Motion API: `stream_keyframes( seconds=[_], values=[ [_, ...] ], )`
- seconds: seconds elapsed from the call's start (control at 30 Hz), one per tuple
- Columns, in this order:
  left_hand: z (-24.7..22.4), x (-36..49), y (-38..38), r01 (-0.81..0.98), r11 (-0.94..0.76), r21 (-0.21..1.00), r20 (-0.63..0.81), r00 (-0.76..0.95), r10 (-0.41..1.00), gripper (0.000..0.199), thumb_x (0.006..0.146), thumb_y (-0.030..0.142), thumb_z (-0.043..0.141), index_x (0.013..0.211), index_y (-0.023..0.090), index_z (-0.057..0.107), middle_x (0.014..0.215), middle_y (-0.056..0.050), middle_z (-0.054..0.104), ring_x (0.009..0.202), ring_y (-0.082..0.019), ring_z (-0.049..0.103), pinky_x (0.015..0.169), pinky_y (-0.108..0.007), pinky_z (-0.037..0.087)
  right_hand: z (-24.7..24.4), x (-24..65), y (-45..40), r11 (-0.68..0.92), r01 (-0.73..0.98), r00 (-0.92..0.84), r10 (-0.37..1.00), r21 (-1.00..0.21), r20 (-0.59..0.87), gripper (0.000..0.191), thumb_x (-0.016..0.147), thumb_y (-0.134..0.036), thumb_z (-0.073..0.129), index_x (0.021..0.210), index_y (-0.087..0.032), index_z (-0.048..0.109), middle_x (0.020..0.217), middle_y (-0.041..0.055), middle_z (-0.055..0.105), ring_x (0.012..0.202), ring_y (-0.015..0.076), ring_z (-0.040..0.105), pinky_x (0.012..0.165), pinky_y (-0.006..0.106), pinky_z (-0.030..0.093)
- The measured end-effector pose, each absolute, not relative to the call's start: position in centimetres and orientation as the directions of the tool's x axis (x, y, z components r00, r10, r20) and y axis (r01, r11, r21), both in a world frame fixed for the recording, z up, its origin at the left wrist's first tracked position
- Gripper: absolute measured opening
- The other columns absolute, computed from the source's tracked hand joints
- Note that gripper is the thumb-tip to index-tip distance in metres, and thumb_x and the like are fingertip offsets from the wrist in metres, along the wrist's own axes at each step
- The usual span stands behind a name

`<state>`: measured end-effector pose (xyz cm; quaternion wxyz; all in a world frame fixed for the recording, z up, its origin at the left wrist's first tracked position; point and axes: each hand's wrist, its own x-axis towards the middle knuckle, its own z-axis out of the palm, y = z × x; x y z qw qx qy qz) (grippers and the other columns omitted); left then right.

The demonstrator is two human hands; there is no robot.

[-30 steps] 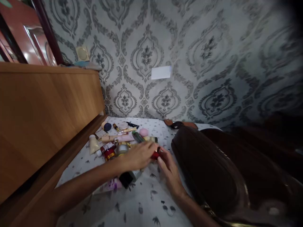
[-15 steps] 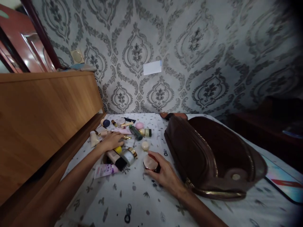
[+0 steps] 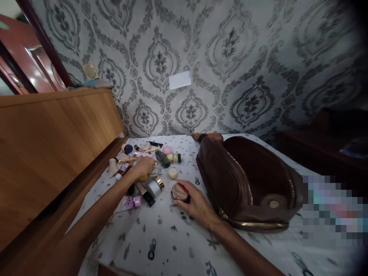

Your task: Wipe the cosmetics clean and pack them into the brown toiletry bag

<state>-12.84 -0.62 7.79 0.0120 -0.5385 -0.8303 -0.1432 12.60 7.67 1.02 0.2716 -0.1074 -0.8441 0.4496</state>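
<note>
Extending on a forearm angled in from the lower right, the right hand (image 3: 197, 203) is turned with its thumb toward the viewer and its fingers curled along the far side, so that a small round jar (image 3: 180, 191) is clamped between them. The jar is held just above or on the patterned white cloth (image 3: 172, 245); which of the two cannot be told. A shiny, flat, pinkish-gold face is shown by it, tilted up toward the viewer, and a reddish-brown, darker side is seen next to the fingers. From the lower left, the other forearm is stretched out over the cluster of cosmetics, with the left hand (image 3: 144, 166) held palm down and its fingers bent toward the items beneath; whether anything is gripped by it cannot be told, since its fingertips are largely hidden. Near the held jar, a cream-coloured pot (image 3: 173, 173) is set just beyond, while a pale jar with a gold lid (image 3: 154, 186) is laid on its side to the left. A green bottle (image 3: 162, 158) and a pink sponge (image 3: 167, 150) are seen farther back. To the right, a dark brown bag (image 3: 218, 172) is placed, its zipped top spread wide.
</note>
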Motion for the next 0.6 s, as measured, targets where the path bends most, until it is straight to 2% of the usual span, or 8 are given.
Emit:
stream_keyframes(
  seconds=[0.1, 0.23, 0.33, 0.37, 0.4, 0.47, 0.53, 0.6],
  values=[
    [10.2, -13.4, -1.2, 0.848, 0.315, 0.426, 0.339, -0.473, 0.813, 0.013, 0.078, 0.03, 0.059, 0.07, 0.02, 0.06, 0.075, -0.003, 0.064, 0.08, -0.021, 0.061, 0.079, -0.033, 0.048, 1.2, 12.7, 7.6, 0.576, -0.052, -0.839, 0.418, -0.816, 0.348, 0.053, 0.075, -0.026, 0.069, 0.125, -0.017, 0.055, 0.119, 0.0103, 0.063, 0.11, 0.0248, 0.059, 0.098, 0.04, 0.045],
    [13.9, -13.3, -4.4, 0.745, 0.181, 0.642, 0.498, -0.584, 0.641, 0.028, 0.083, 0.038, 0.041, 0.095, 0.019, 0.058, 0.081, -0.001, 0.061, 0.071, -0.017, 0.059, 0.066, -0.029, 0.049, 1.1, 12.7, 7.6, 0.579, -0.048, -0.84, 0.418, -0.814, 0.347, 0.053, 0.075, -0.026, 0.068, 0.126, -0.017, 0.055, 0.12, 0.0103, 0.063, 0.111, 0.025, 0.059, 0.098, 0.04, 0.045],
    [14.6, -11.3, -7.7, 0.609, -0.008, 0.793, 0.527, -0.681, 0.509, 0.029, 0.076, 0.039, 0.051, 0.098, 0.021, 0.056, 0.08, 0.002, 0.059, 0.064, -0.014, 0.057, 0.059, -0.024, 0.046, 0.8, 12.6, 7.7, 0.588, -0.065, -0.83, 0.417, -0.807, 0.37, 0.053, 0.075, -0.028, 0.069, 0.125, -0.018, 0.055, 0.119, 0.0098, 0.063, 0.11, 0.025, 0.059, 0.098, 0.041, 0.045],
    [14.3, -10.2, -8.7, 0.566, -0.043, 0.823, 0.506, -0.697, 0.507, 0.028, 0.074, 0.038, 0.055, 0.097, 0.021, 0.056, 0.076, 0.003, 0.058, 0.062, -0.014, 0.055, 0.057, -0.023, 0.045, 0.8, 12.6, 7.7, 0.592, -0.072, -0.827, 0.415, -0.803, 0.379, 0.053, 0.075, -0.029, 0.069, 0.125, -0.018, 0.055, 0.119, 0.01, 0.063, 0.11, 0.0252, 0.059, 0.098, 0.041, 0.045],
    [13.6, -9.0, -9.6, 0.573, -0.007, 0.819, 0.481, -0.68, 0.554, 0.027, 0.074, 0.037, 0.057, 0.096, 0.022, 0.057, 0.075, 0.003, 0.059, 0.062, -0.014, 0.055, 0.056, -0.022, 0.044, 0.7, 12.5, 7.7, 0.595, -0.078, -0.824, 0.412, -0.8, 0.388, 0.052, 0.075, -0.029, 0.069, 0.124, -0.018, 0.056, 0.118, 0.0101, 0.064, 0.11, 0.0253, 0.059, 0.097, 0.041, 0.045],
    [11.8, -6.4, -10.6, 0.713, 0.169, 0.681, 0.367, -0.531, 0.764, 0.028, 0.08, 0.039, 0.055, 0.102, 0.023, 0.059, 0.085, 0.0, 0.064, 0.072, -0.017, 0.06, 0.063, -0.026, 0.047, 0.7, 12.5, 7.7, 0.601, -0.091, -0.82, 0.407, -0.794, 0.403, 0.051, 0.074, -0.029, 0.069, 0.123, -0.018, 0.057, 0.117, 0.0098, 0.064, 0.109, 0.0254, 0.06, 0.097, 0.041, 0.046],
    [10.1, -4.0, -10.8, 0.854, 0.351, 0.385, 0.18, -0.442, 0.879, 0.045, 0.081, 0.045, 0.062, 0.121, 0.025, 0.056, 0.094, -0.003, 0.068, 0.082, -0.023, 0.064, 0.07, -0.03, 0.049, 0.7, 12.6, 7.7, 0.603, -0.095, -0.816, 0.409, -0.792, 0.409, 0.051, 0.074, -0.029, 0.069, 0.122, -0.019, 0.058, 0.116, 0.0093, 0.065, 0.108, 0.0254, 0.06, 0.097, 0.041, 0.046],
    [9.1, -2.3, -10.0, 0.891, 0.451, 0.051, 0.093, -0.454, 0.886, 0.061, 0.079, 0.051, 0.067, 0.131, 0.025, 0.05, 0.106, -0.009, 0.067, 0.095, -0.029, 0.064, 0.075, -0.034, 0.049, 0.8, 12.7, 7.6, 0.602, -0.09, -0.812, 0.416, -0.793, 0.408, 0.051, 0.074, -0.03, 0.069, 0.122, -0.019, 0.058, 0.116, 0.009, 0.065, 0.107, 0.0251, 0.061, 0.096, 0.04, 0.046]
  ],
)
